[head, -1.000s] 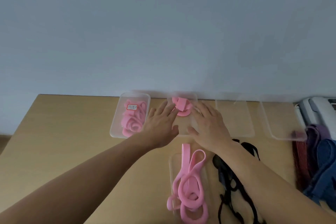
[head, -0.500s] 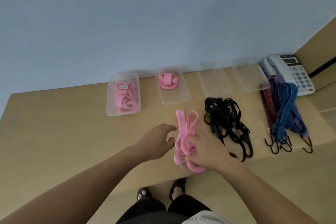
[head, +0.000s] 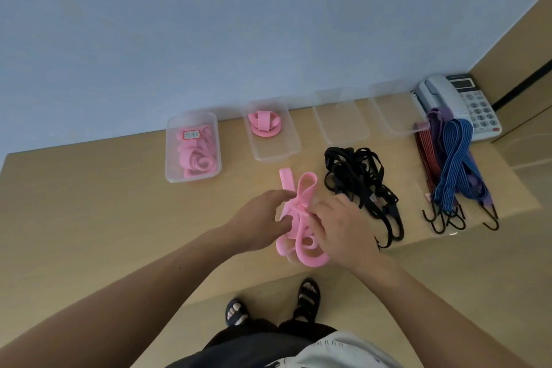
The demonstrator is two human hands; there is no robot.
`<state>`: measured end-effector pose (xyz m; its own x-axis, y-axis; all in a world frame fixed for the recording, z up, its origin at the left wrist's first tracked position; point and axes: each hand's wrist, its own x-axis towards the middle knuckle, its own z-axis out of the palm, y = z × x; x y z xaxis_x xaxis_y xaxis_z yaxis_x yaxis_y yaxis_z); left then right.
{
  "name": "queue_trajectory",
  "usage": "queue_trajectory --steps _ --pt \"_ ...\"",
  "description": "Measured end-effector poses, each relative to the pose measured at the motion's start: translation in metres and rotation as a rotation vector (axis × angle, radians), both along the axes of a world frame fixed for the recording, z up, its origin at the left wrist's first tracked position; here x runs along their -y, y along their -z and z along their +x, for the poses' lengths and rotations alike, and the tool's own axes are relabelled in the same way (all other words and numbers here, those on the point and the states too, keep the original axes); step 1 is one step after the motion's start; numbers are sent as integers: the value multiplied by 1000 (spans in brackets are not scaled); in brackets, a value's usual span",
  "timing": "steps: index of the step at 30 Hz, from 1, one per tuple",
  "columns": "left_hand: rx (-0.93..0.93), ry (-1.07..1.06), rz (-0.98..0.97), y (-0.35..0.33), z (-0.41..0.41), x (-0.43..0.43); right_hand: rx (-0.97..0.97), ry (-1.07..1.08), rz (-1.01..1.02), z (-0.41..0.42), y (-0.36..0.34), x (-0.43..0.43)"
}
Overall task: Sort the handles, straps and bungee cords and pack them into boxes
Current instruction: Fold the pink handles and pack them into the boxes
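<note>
Left hand (head: 257,225) has closed onto the pink straps (head: 286,179), wooden table (head: 89,218), right hand (head: 343,230) pinching the same straps near the table's front edge, clear box (head: 171,164) of pink loops at back left, its label (head: 191,135) unreadable

Our left forearm (head: 134,293) and right forearm (head: 433,308) are bare along all the length that shows, and so are the left hand (head: 260,222) and the right hand (head: 343,230). On the feet we wear black open-toed strap sandals, a left sandal (head: 236,312) and a right sandal (head: 308,297). A black soft garment (head: 254,343) covers the legs. Nearer to us lies the hem of a light grey top (head: 337,354) with a small row of dark printed marks (head: 328,344).
</note>
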<state>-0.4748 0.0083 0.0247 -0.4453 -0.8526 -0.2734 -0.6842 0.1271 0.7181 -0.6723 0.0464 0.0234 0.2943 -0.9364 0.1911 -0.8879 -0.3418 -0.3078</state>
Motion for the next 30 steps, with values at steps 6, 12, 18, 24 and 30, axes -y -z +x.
queue_trajectory --steps 6,12,18,24,30 --pt "-145 -70 -93 -46 -22 3 234 48 -225 -15 -52 11" --pt "-406 -197 -212 -100 -29 -6 501 25 -241 -24 -98 17" --pt "-619 -265 26 -120 -27 -13 607 -76 -302 -24 -112 23" --pt "-592 -254 85 -119 -25 -19 705 -177 -203 -20 -103 20" --pt "-631 -175 11 -116 -13 -35 833 -202 357 -26 -110 19"
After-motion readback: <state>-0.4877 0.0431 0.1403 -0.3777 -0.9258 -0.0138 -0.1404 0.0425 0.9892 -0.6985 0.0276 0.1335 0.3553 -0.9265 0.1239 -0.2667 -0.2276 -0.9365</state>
